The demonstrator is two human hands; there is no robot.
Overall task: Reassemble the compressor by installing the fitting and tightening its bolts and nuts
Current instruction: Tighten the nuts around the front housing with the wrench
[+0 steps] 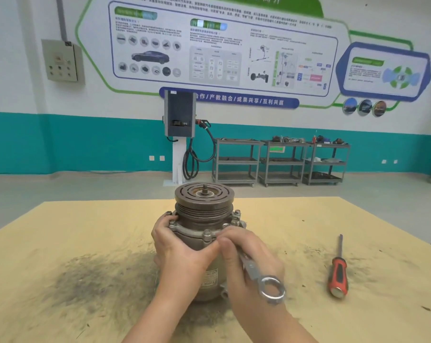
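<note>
The compressor stands upright in the middle of the table, its grooved brown pulley on top with a threaded shaft sticking up. Bolts with nuts ring its grey flange. My left hand wraps around the left side of the body just under the flange. My right hand grips a silver combination wrench. The wrench's far end is hidden under my fingers at the front flange bolt, and its ring end points back toward me.
A red and black screwdriver lies on the right of the wooden table, which carries dark grime stains around the compressor. Across the floor stand grey shelf carts and a wall charging unit.
</note>
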